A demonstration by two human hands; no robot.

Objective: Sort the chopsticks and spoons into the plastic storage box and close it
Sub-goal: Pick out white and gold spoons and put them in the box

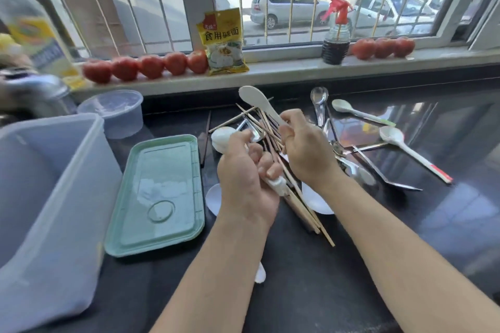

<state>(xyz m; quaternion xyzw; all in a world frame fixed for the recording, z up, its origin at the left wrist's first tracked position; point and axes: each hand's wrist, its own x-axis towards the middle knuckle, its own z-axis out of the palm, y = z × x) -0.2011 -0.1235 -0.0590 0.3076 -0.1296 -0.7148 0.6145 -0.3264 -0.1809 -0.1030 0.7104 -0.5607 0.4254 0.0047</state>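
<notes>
Two hands: both over the chopstick pile, mid-bench.
Left hand [243, 170]: fingers curled round a white spoon [223, 138], bowl end poking out past the thumb.
Right hand [305, 149]: pinching the handle of another white spoon [254, 100], bowl raised toward the window.
Chopsticks [297, 197]: loose heap under and between the hands.
Other spoons [392, 135]: white, clear and metal, scattered to the right on the bench [297, 278].
Storage box [54, 184]: translucent, open, far left.
Lid [159, 197]: green, lying flat just beside the box.
Windowsill [284, 73]: tomatoes [146, 66], yellow packet [224, 40], spray bottle [336, 32].
</notes>
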